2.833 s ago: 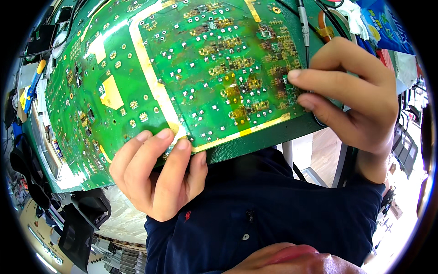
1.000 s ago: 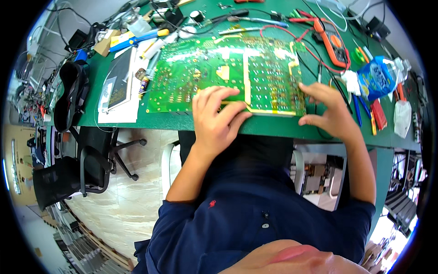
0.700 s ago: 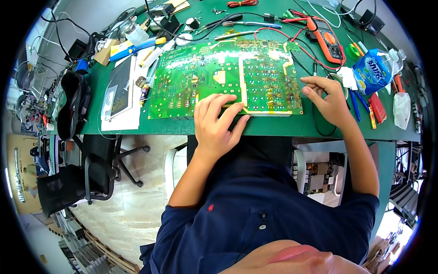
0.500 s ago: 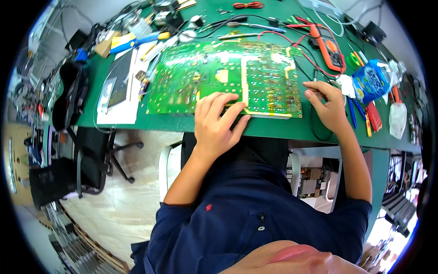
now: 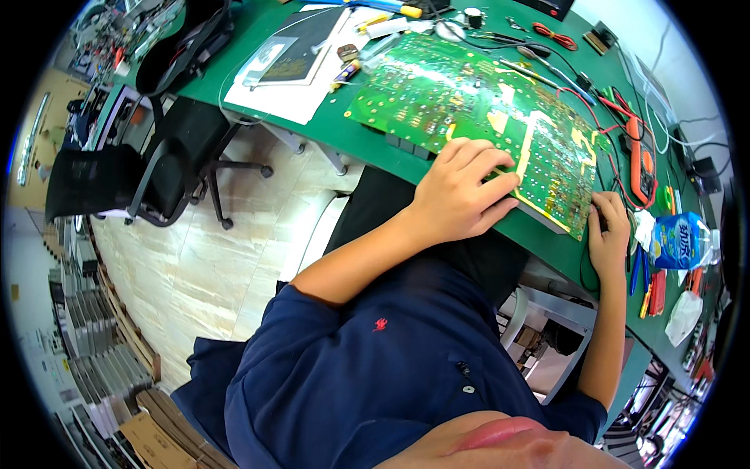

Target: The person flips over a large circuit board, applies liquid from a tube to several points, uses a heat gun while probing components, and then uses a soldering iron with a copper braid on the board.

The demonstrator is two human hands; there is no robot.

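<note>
A large green circuit board [image 5: 469, 94], with soldered points and yellow strips, sits raised on blocks on the green bench. My left hand [image 5: 466, 190] rests across its near edge, fingers apart and bent on the board. Beside the board's right end, my right hand [image 5: 608, 234] has loosely bent, open fingers by the edge; whether they touch it is unclear. A red multimeter [image 5: 643, 166] with red leads lies beyond that hand, near a blue-labelled plastic package [image 5: 678, 238] and white tissue.
White sheets with a dark panel [image 5: 301, 59] lie left of the board. Cables, probes and a coil of red wire [image 5: 555, 35] are behind it. Pens, a red item [image 5: 658, 293] and a white pouch [image 5: 683, 319] are at the right. An office chair [image 5: 105, 180] stands left.
The view has swung left and pulled back from the board since the first frame, showing more bench and floor. My left hand stays on the near edge; my right hand has shifted off the board's face.
</note>
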